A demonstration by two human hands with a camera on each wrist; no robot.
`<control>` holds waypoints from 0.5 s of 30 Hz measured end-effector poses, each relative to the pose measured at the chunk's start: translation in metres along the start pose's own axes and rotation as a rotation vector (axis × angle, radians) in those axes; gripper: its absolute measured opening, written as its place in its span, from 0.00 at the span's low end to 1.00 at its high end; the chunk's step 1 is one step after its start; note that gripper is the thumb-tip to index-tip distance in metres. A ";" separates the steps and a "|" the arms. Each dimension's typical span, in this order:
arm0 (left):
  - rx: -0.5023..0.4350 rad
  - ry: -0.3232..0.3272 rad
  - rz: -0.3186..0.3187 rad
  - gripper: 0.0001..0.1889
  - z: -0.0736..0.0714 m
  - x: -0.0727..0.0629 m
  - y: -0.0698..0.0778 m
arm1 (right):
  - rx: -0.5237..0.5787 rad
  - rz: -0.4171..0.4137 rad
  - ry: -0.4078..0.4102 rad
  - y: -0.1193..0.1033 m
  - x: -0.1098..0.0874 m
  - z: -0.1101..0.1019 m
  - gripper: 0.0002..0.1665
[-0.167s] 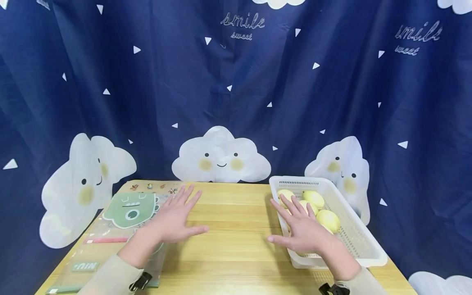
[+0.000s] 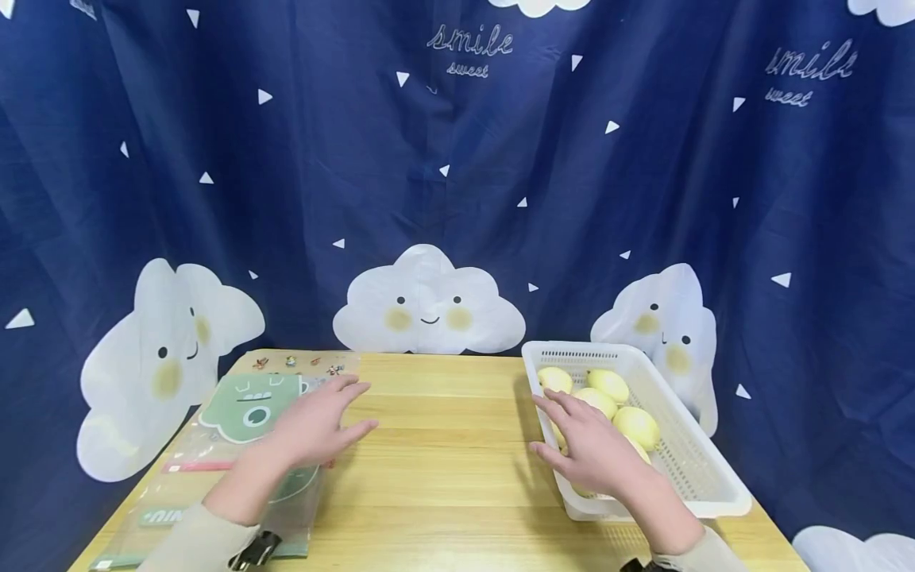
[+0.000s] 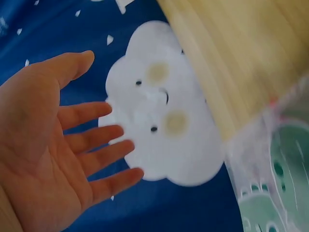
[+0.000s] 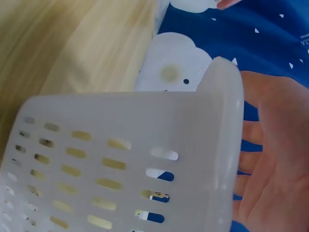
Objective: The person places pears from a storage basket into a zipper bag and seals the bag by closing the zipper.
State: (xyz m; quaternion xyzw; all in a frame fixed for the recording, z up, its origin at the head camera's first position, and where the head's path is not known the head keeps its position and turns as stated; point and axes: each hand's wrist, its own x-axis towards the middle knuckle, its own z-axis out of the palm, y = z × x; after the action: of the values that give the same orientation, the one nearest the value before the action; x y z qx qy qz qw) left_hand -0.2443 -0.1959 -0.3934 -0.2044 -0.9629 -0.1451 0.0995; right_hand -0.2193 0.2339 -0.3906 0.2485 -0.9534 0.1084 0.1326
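My left hand [image 2: 312, 427] hovers over the clear plastic zip bags [image 2: 246, 409] with green cartoon prints at the table's left side. Its fingers are loosely extended, and the left wrist view shows a bare palm. Over the near left part of a white perforated basket [image 2: 704, 469] is my right hand [image 2: 589, 445], fingers relaxed and holding nothing. Several yellow lemons [image 2: 636, 427] lie in the basket, some partly hidden behind that hand. In the right wrist view the basket's wall [image 4: 120, 106] covers part of the hand [image 4: 275, 154].
The wooden table [image 2: 436, 461] shows bare wood between bags and basket. A dark blue curtain [image 2: 429, 199] with white clouds and triangles hangs behind and at both sides. The basket stands near the table's right edge.
My left hand has drawn back to the left, its spread fingers coming closer together. The fingers of my right hand have also relaxed inward, and that hand has shifted slightly.
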 end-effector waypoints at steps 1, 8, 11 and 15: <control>-0.009 -0.002 -0.003 0.33 -0.003 -0.004 -0.004 | -0.002 -0.005 0.019 -0.001 -0.001 0.000 0.35; -0.105 -0.113 -0.013 0.19 -0.007 -0.037 -0.043 | -0.048 -0.074 0.108 -0.004 -0.013 0.002 0.22; -0.175 -0.227 -0.043 0.14 0.000 -0.056 -0.058 | -0.071 -0.104 0.121 -0.006 -0.017 0.003 0.21; -0.307 -0.398 -0.145 0.19 0.010 -0.081 -0.070 | -0.084 -0.138 0.134 -0.008 -0.020 0.004 0.21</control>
State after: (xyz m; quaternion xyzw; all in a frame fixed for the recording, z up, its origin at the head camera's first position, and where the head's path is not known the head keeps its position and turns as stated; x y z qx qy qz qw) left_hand -0.2024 -0.2834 -0.4397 -0.1719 -0.9424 -0.2533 -0.1350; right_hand -0.1991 0.2344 -0.3996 0.3001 -0.9266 0.0755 0.2135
